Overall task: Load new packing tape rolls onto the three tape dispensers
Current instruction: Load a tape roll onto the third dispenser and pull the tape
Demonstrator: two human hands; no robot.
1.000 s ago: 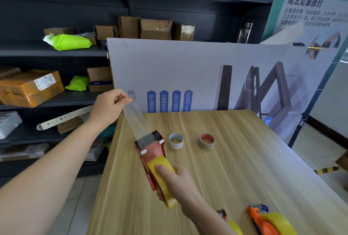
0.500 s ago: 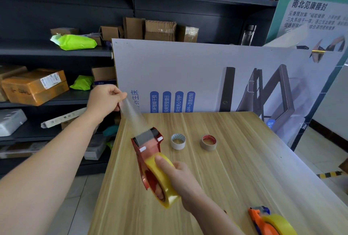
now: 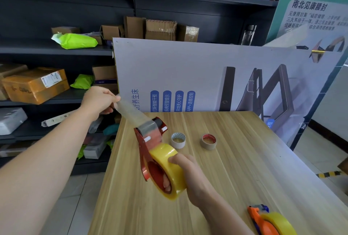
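Both hands are busy with the red dispenser. The right hand grips it at the roll end, its thumb lying on the yellow tape roll mounted there and its fingers showing through the roll's hollow centre, and it holds the tool tilted above the wooden table. The left hand, out past the table's left edge, pinches the free end of a clear strip of tape that runs taut from the dispenser's front roller and toothed edge. By my reading this dispenser is loaded and threaded, with only the loose strip to be cut off or pressed down. At the near right corner lies an orange dispenser carrying a full yellow roll, so it looks done as well. Two small used-up cores, a white one and a brownish one with a red inside, stand near each other on the table beyond the red dispenser, which fits two rolls having been swapped. A third dispenser does not show in this view, so I cannot tell whether it is loaded; at most one load seems left.
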